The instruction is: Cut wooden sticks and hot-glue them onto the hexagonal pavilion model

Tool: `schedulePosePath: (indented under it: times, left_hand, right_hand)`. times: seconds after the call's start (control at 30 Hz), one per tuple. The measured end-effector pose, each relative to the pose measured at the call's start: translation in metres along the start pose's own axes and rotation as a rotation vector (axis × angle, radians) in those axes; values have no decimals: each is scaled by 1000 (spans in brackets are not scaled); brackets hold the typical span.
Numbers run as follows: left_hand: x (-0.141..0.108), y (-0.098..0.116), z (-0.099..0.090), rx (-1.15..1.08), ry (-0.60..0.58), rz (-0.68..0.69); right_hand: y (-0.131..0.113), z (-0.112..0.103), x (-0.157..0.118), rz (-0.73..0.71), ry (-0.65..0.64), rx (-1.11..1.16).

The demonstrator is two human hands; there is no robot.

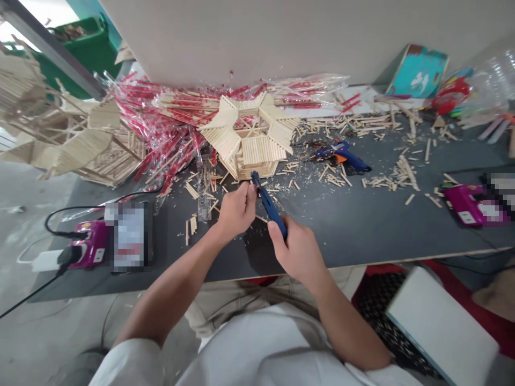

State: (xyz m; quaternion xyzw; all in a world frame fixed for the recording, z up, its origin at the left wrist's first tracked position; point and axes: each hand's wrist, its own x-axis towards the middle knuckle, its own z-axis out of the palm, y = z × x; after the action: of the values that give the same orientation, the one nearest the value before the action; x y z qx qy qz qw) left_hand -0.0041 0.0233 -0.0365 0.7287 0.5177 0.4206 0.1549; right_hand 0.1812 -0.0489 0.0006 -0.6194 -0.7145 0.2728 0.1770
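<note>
My right hand point(300, 249) is wrapped round a long blue-handled tool point(270, 206), which looks like a cutter, its dark tip pointing away from me. Beside that tip, my left hand point(237, 212) is closed with thumb and fingers pressed together; what it pinches is hidden. Just beyond both hands stands a model built of thin wooden sticks point(257, 150), with slatted, star-like roof panels round an open middle. A blue glue gun point(346, 158) with an orange trigger lies to the right of the model. Left of it is a clear plastic ruler or template point(204, 195).
Red-and-clear wrappers with sticks point(169, 115) pile up behind. Cut stick pieces point(402, 171) litter the dark table point(362, 225). Another stick model point(80, 134) stands at left. A purple power adapter point(90, 244) with cables sits near a phone point(131, 236); a second purple unit point(466, 203) is at right.
</note>
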Motion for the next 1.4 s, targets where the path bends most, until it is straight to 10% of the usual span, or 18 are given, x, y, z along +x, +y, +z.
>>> schedulePosePath:
  times: [1.4]
  left_hand:
    - [2,2,12,-115,62,-54]
  right_hand:
    - [-3,2,6,13,-22,-222]
